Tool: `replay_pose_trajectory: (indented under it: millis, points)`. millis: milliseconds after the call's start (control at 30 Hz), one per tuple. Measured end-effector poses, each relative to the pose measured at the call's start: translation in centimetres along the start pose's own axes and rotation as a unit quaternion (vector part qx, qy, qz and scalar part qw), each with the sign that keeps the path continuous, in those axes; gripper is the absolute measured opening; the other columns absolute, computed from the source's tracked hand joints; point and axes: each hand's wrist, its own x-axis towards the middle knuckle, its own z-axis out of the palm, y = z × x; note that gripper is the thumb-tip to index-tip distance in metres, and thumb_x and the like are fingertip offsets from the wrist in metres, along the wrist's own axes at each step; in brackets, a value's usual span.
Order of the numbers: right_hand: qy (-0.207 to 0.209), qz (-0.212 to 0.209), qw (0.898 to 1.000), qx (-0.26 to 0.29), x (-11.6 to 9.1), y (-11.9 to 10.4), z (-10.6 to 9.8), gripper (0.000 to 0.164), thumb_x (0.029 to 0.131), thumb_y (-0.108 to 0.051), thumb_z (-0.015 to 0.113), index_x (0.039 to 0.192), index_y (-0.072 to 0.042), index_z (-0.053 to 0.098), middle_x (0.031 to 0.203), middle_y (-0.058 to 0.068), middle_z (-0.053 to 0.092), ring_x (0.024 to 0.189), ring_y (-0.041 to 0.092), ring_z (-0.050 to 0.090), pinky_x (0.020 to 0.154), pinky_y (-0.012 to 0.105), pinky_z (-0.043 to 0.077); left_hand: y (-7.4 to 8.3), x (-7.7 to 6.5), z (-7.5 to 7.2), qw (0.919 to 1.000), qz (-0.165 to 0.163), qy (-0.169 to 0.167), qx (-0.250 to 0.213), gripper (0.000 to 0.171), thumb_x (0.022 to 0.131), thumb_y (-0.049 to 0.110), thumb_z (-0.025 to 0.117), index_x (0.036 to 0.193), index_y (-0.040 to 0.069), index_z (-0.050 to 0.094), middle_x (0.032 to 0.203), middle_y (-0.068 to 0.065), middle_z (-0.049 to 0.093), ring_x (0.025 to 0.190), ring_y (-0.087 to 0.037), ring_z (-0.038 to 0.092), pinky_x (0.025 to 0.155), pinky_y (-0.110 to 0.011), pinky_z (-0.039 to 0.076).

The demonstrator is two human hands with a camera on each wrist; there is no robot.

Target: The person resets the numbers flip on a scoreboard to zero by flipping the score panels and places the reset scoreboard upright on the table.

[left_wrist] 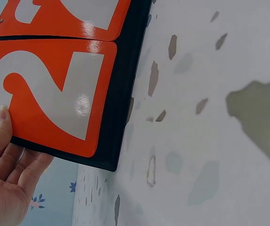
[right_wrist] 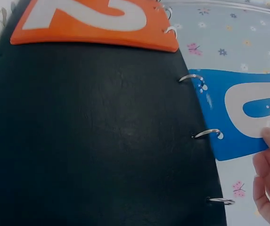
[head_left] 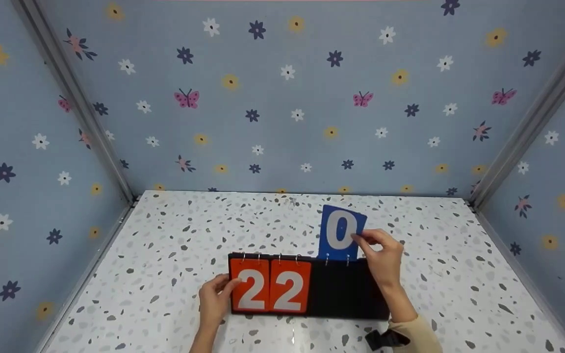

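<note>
A black flip scoreboard (head_left: 341, 291) stands on the table with two red number cards on its left half, each showing a 2. My left hand (head_left: 215, 299) grips the board's left edge, thumb over the outer red card (left_wrist: 54, 89) and fingers behind. Above the top edge, a blue card (head_left: 329, 250) with a white 0 is raised on its metal rings (right_wrist: 208, 133). My right hand (head_left: 384, 255) pinches that blue card at its right side between thumb and fingers. The board's right half is bare black, and its far right edge is partly hidden behind my right forearm.
The speckled white tabletop (head_left: 165, 235) surrounds the board. Blue flower-patterned panels (head_left: 282, 98) rise at the back and both sides, joined by grey corner posts. A bare ring (right_wrist: 222, 201) sits at the board's top edge in the right wrist view.
</note>
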Motion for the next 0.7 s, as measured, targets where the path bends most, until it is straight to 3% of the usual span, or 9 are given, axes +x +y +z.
replay_pose_trajectory:
  millis: [267,467,700]
  points:
    - [-0.017,0.029,0.998,-0.049,-0.1,4.4,1.6,0.010,0.068,-0.002,0.077,0.072,-0.001,0.068,0.067,0.006,0.064,0.055,0.015,0.056,0.053,0.019,0.045,0.1,0.0,0.0,0.9999,-0.013,-0.002,0.003,0.025,0.079,0.021,0.069,0.091,-0.001,0.069,0.086,-0.011,0.067,0.080,-0.021,0.063,0.074,-0.034,0.050]
    - [-0.052,0.084,0.991,-0.089,0.1,4.6,2.0,0.013,0.070,-0.005,0.076,0.079,0.002,0.069,0.072,0.011,0.066,0.057,0.017,0.058,0.052,0.025,0.048,0.1,0.1,0.0,0.9997,-0.022,-0.005,0.002,0.025,0.080,0.020,0.069,0.093,-0.001,0.068,0.087,-0.011,0.067,0.081,-0.021,0.063,0.076,-0.034,0.050]
    - [-0.099,0.135,0.978,-0.122,0.1,4.9,2.1,0.020,0.072,-0.007,0.075,0.087,0.004,0.069,0.071,0.010,0.065,0.057,0.017,0.057,0.050,0.024,0.046,0.1,0.0,0.0,0.9999,-0.005,-0.005,-0.007,0.022,0.080,0.019,0.068,0.091,-0.001,0.068,0.086,-0.011,0.067,0.082,-0.023,0.063,0.077,-0.036,0.050]
